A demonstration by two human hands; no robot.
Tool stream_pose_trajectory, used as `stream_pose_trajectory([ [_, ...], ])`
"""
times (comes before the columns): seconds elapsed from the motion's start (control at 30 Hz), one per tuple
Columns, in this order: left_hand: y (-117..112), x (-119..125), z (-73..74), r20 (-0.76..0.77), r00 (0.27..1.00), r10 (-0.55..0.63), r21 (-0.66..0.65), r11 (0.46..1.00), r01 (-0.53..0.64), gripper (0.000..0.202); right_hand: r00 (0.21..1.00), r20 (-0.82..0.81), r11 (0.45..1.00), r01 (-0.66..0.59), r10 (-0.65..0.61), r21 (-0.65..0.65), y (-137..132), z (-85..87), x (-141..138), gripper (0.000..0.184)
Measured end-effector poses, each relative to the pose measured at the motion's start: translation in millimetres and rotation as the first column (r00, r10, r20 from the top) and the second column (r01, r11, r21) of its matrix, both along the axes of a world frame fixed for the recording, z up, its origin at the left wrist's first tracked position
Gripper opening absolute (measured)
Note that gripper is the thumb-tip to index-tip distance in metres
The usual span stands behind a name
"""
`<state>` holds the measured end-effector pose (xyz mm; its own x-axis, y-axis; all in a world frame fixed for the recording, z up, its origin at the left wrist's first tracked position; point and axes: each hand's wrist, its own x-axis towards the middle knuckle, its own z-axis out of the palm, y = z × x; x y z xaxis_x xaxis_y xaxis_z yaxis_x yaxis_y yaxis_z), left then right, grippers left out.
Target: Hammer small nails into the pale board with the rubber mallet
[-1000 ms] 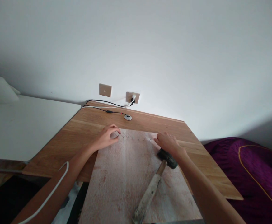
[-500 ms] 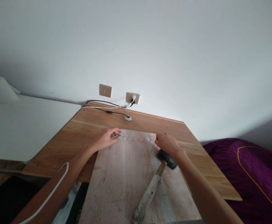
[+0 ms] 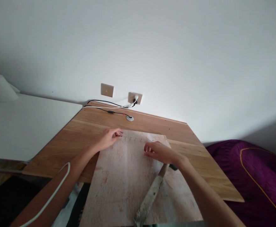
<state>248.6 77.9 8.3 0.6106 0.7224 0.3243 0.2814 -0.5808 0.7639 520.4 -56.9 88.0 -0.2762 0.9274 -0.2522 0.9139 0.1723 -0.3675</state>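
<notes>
A pale worn board (image 3: 126,179) lies on a wooden table (image 3: 81,132). A row of several small nails (image 3: 134,139) stands near its far edge. My left hand (image 3: 109,137) rests at the board's far left corner, fingers curled in a pinch by the leftmost nail; what they hold is too small to make out. My right hand (image 3: 160,152) hovers over the board just right of its middle, fingers curled together. A hammer (image 3: 152,194) with a dirty pale handle lies on the board; its dark head is mostly hidden under my right wrist.
A white desk (image 3: 21,126) adjoins the table on the left. Black and white cables (image 3: 109,108) run to a wall socket (image 3: 135,98) behind the table. A purple cushion (image 3: 254,170) sits at the right. A white cord (image 3: 52,195) hangs along my left arm.
My right hand has moved left and nearer along the board, away from its far right corner, and now covers the hammer's head. My left hand has stayed put.
</notes>
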Motion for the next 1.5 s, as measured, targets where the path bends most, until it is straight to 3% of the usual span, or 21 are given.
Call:
stream_pose_trajectory([
  [0.17, 1.7, 0.9, -2.7, -0.018, 0.999, 0.028, 0.027, 0.999, -0.027, 0.019, 0.939, 0.217, 0.949, 0.217, -0.267, 0.229, 12.1, 3.0, 6.5, 0.025],
  [0.27, 2.8, 1.5, -6.2, -0.02, 0.999, 0.035, 0.074, 0.997, -0.034, 0.018, 0.86, 0.353, 0.922, 0.29, -0.368, 0.256, 18.9, 1.5, 8.5, 0.03],
  [0.47, 3.1, 1.7, -7.4, -0.059, 0.998, -0.007, 0.203, 0.979, 0.019, 0.005, 0.806, 0.492, 0.942, 0.248, -0.33, 0.225, 26.1, -9.6, 3.8, 0.03],
  [0.7, 1.0, 4.0, -3.8, -0.05, 0.996, 0.071, 0.32, 0.946, -0.051, 0.019, 0.803, 0.508, 0.947, 0.219, -0.312, 0.237, 32.9, -18.9, 5.8, 0.027],
  [0.83, -4.4, 8.7, -3.3, 0.008, 1.0, 0.015, 0.282, 0.959, -0.017, 0.024, 0.816, 0.499, 0.954, 0.207, -0.292, 0.219, 34.5, -22.4, 7.5, 0.032],
  [1.0, -12.8, 11.2, -0.1, -0.102, 0.989, -0.106, 0.314, 0.94, 0.133, 0.026, 0.816, 0.5, 0.953, 0.201, -0.292, 0.228, 33.8, -24.3, 6.0, 0.031],
  [1.3, -8.9, 13.1, 0.7, -0.067, 0.997, -0.04, 0.284, 0.957, 0.057, 0.01, 0.812, 0.498, 0.949, 0.212, -0.305, 0.235, 32.7, -21.2, 1.3, 0.032],
  [1.5, -6.0, 18.9, 5.3, -0.182, 0.98, -0.082, 0.264, 0.956, 0.129, 0.025, 0.831, 0.464, 0.946, 0.216, -0.307, 0.241, 34.7, -23.3, 4.6, 0.033],
])
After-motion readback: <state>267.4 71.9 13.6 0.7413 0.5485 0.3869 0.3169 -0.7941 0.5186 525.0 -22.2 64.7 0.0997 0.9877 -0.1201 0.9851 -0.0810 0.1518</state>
